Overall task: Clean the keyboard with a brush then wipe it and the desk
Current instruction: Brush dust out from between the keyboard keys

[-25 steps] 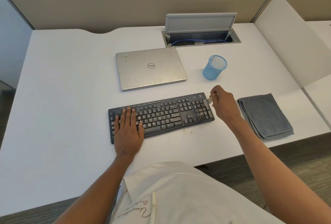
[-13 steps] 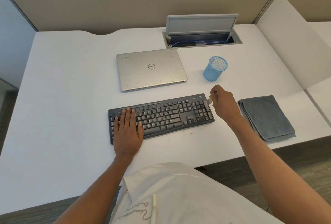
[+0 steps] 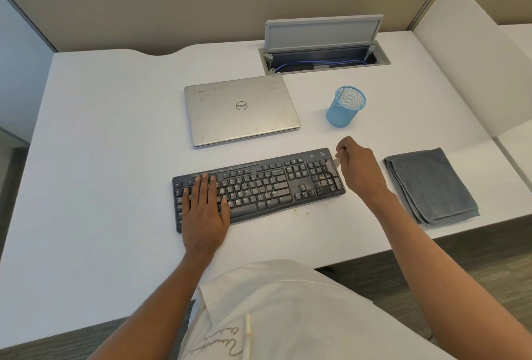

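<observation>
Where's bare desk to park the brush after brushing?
Widest: desk left of laptop and keyboard, out to its edge. Also right of the mesh cup, behind the cloth. Tight: gap between keyboard and cloth, where the right hand holds the brush.

A white surface (image 3: 100,129) carries a dark keyboard (image 3: 259,187) near its front edge, lying slightly askew. Behind the keyboard lies a closed silver laptop (image 3: 241,110), and to the laptop's right a blue mesh cup (image 3: 345,107) stands upright. A folded grey cloth (image 3: 431,187) lies right of the keyboard, apart from it. A cable hatch (image 3: 324,57) at the back stands open. Brown crumbs (image 3: 299,210) speckle the surface just before the keyboard.
</observation>
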{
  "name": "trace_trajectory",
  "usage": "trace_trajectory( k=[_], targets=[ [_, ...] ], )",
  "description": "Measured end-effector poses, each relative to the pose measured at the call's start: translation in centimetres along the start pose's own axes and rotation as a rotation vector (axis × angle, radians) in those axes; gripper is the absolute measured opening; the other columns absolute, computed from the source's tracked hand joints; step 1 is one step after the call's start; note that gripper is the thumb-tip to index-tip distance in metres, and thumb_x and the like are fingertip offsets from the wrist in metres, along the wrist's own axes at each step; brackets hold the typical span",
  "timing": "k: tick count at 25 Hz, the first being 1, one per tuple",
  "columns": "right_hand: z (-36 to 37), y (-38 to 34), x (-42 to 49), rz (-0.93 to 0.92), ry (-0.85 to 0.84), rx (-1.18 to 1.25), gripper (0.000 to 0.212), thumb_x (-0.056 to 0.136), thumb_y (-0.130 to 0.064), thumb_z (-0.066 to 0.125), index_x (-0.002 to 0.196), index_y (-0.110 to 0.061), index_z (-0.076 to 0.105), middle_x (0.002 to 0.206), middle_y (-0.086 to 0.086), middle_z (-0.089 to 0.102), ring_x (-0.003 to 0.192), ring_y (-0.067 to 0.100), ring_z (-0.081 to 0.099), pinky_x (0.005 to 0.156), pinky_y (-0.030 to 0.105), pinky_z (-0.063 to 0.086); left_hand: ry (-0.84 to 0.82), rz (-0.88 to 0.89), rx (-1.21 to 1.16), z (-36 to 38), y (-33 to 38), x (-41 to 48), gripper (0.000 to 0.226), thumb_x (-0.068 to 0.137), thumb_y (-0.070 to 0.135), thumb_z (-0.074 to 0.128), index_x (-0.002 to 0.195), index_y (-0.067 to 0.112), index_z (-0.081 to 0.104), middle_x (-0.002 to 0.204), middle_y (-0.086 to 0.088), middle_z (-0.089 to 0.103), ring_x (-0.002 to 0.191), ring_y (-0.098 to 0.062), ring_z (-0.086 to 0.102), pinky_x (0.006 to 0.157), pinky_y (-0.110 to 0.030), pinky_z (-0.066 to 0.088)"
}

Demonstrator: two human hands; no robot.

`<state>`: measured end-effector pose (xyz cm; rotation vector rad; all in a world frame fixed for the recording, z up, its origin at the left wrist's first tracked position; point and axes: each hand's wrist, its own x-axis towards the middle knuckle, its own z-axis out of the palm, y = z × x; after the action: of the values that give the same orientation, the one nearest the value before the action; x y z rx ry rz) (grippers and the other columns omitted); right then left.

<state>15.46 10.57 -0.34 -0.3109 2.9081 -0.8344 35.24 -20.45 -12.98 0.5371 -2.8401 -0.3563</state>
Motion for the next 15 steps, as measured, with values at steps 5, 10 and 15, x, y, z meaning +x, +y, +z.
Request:
trace_trajectory(
  k=[5, 10, 15],
  targets=[
    [0.48, -0.31, -0.36, -0.008, -0.039, -0.009, 0.017, 0.105, -0.015, 0.038, 0.098, -0.013, 0.053, 0.07, 0.006, 0.06, 0.056, 0.024, 0.05, 0.054, 0.035, 0.04, 0.001, 0.001, -0.006, 0.07, 0.01, 0.05, 0.061, 0.109, 0.037, 0.032, 0.162, 0.006, 0.04, 0.169, -0.013, 0.037, 0.16, -0.029, 0.029, 0.132, -0.054, 0.017],
    [0.23, 0.29, 0.12, 0.007, -0.08, -0.104, 0.015, 0.102, -0.011, 0.039, 0.097, -0.01, 0.053, 0.079, 0.013, 0.067, 0.072, 0.037, 0.062, 0.066, 0.048, 0.054, -0.004, -0.007, -0.001, 0.09, 0.06, 0.01, 0.062, 0.109, 0.037, 0.031, 0.162, 0.006, 0.039, 0.17, -0.012, 0.036, 0.16, -0.028, 0.028, 0.132, -0.053, 0.016],
    [0.07, -0.62, 0.0, -0.051, -0.002, -0.001, 0.016, 0.106, -0.016, 0.038, 0.098, -0.015, 0.052, 0.079, 0.009, 0.065, 0.064, 0.031, 0.055, 0.06, 0.043, 0.046, 0.002, -0.008, -0.011, 0.1, 0.1, 0.0, 0.063, 0.109, 0.038, 0.029, 0.162, 0.006, 0.039, 0.169, -0.013, 0.037, 0.16, -0.029, 0.029, 0.132, -0.053, 0.017]
  ],
)
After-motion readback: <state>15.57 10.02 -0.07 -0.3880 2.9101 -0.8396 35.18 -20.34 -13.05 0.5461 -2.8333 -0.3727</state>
